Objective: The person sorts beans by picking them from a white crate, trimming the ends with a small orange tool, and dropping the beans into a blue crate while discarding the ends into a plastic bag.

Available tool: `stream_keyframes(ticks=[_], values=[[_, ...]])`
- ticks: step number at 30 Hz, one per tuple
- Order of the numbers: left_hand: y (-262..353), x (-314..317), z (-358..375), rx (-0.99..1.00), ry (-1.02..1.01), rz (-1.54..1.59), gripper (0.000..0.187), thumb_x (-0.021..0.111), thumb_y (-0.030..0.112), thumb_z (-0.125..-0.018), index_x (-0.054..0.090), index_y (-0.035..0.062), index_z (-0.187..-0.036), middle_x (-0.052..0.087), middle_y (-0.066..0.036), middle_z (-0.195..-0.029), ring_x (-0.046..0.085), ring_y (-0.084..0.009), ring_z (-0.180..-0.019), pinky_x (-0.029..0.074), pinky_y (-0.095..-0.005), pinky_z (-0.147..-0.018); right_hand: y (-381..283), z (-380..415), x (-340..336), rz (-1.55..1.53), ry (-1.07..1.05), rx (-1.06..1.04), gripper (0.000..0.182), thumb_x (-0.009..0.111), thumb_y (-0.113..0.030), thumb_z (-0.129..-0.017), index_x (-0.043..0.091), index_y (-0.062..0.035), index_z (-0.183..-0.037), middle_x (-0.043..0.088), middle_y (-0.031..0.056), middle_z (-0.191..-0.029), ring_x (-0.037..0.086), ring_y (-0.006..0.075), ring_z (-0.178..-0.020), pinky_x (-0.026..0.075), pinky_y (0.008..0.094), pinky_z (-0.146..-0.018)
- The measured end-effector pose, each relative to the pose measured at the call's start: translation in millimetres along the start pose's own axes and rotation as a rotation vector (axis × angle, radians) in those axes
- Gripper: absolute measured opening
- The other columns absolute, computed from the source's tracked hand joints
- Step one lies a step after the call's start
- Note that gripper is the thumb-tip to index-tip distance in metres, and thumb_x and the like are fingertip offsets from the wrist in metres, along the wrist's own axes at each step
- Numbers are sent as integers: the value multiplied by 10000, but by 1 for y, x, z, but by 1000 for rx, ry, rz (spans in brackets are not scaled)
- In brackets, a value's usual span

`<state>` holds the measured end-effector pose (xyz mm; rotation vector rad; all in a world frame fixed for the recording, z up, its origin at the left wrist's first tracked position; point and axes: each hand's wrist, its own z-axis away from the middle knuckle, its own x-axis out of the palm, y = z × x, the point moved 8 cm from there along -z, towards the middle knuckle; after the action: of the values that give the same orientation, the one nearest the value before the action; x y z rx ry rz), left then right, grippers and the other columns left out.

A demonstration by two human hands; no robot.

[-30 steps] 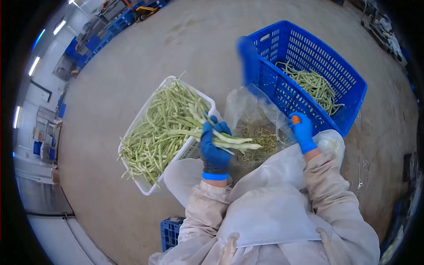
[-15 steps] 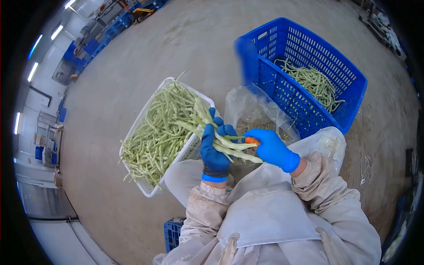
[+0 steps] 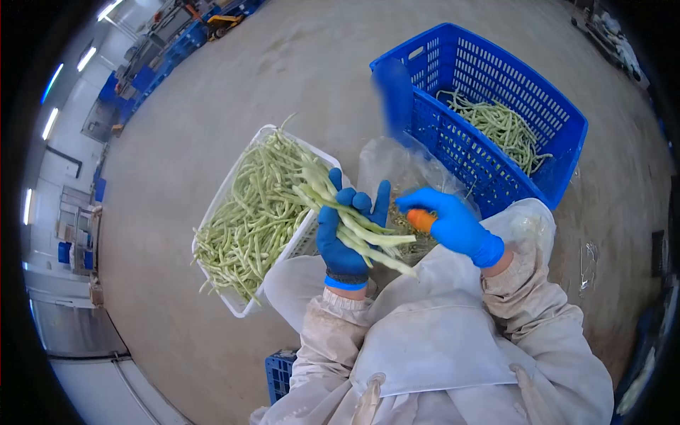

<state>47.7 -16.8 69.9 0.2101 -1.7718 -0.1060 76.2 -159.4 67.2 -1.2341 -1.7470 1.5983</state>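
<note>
My left hand (image 3: 345, 244), in a dark blue coated glove over a lighter blue one, holds a bunch of long pale green beans (image 3: 374, 237). Its thumb and palm keep the bunch in place, with one finger raised. The bean ends stick out to the right, towards my lap. Just right of them is my right hand (image 3: 457, 225) in a bright blue glove, apart from the beans. An orange cover (image 3: 421, 220) appears to sit on its thumb, with the index finger stretched out above. No bean shows in this hand; its other fingers are partly hidden.
A white crate (image 3: 237, 166) heaped with beans stands at left. A blue slatted crate (image 3: 489, 60) holds more beans (image 3: 499, 131) at right. Between them lies a clear plastic bag (image 3: 382, 159) with scraps. A smaller blue crate (image 3: 279, 375) is beside my leg.
My right hand has drawn away from the bean ends to the right. My left hand's fingers have spread a little, with one now raised, and the beans remain in it.
</note>
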Motion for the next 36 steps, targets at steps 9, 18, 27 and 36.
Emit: stream_keyframes(ticks=[9,18,27,36], values=[[11,0,2,75,-46,-65,491,498,254,-909,356,156,-1369,651,-40,-1054,470,-265,-1201,140,-539,-1121,-40,18,-5,12,237,19,203,549,-24,-848,619,-19,-1039,621,120,-958,595,206,-829,469,309,-721],[18,-10,0,115,-18,-66,516,492,244,-911,315,150,-1386,644,-48,-1090,488,-222,-1188,171,-507,-1121,12,37,34,-208,-148,277,193,577,-73,-846,628,-22,-1025,643,143,-877,598,193,-774,468,316,-700],[16,-12,0,11,-15,107,490,465,205,-924,317,150,-1389,610,-50,-1063,560,-194,-1018,442,-380,-927,22,37,36,-263,36,374,165,563,-106,-854,643,9,-942,635,64,-763,566,161,-664,445,299,-600],[-2,-24,8,54,149,-222,452,467,210,-943,343,98,-1363,600,-73,-994,555,-166,-879,473,-274,-693,186,75,10,-322,284,700,182,494,-25,-821,635,8,-930,623,66,-764,566,124,-695,451,258,-631]])
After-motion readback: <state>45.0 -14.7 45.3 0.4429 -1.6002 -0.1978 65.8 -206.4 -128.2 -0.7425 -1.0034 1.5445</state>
